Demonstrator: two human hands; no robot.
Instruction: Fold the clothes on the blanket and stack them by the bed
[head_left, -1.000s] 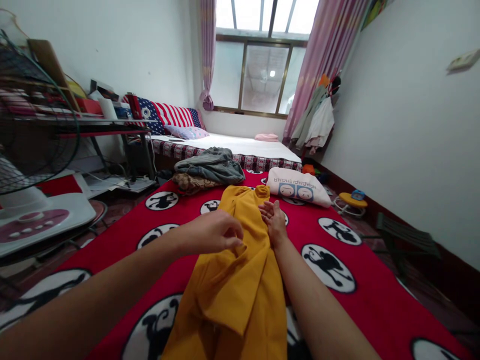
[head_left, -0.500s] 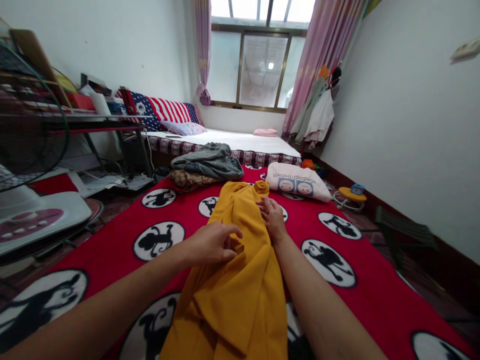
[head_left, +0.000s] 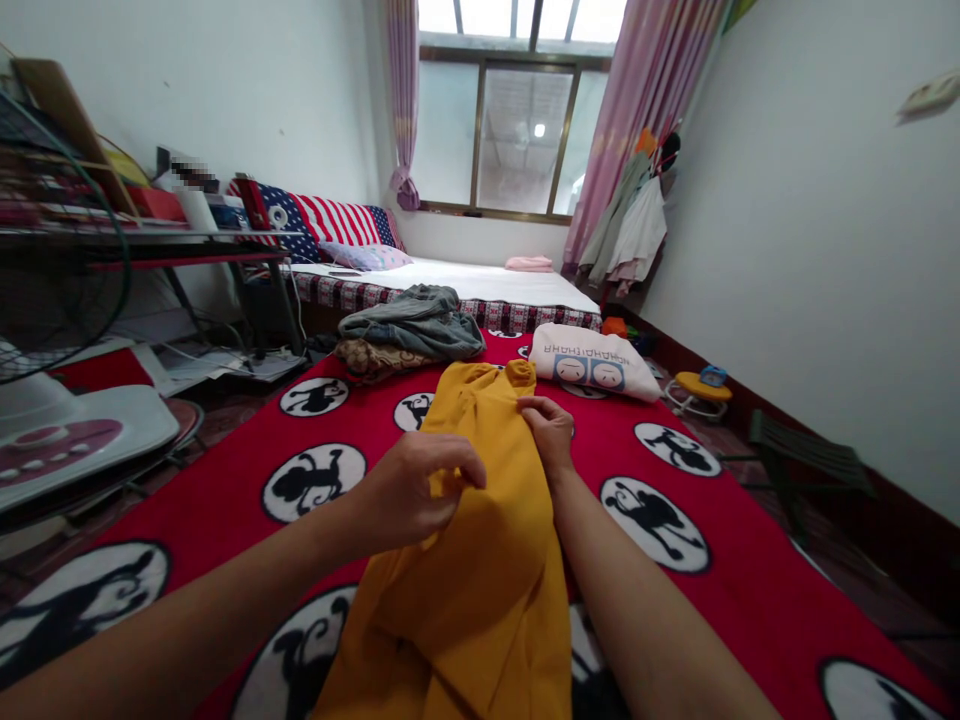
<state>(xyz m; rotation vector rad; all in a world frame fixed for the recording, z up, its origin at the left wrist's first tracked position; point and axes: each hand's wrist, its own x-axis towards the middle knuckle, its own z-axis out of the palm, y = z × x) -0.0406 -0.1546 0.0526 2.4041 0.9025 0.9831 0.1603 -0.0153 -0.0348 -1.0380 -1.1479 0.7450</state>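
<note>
A line of dark capital lettering (head_left: 589, 354) is running across the pale folded bundle (head_left: 634, 378) on the bed, seemingly upside down, and is showing "HAHA" (its remaining characters are blurring too much to read).

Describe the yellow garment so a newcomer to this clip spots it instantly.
Find the red blanket patterned with black monkeys in white circles. Along its middle lies a long yellow garment, the left hand over it and the right hand at its edge. Unlike the grey clothes and printed white bundle beyond it, it is solid mustard yellow.
</note>
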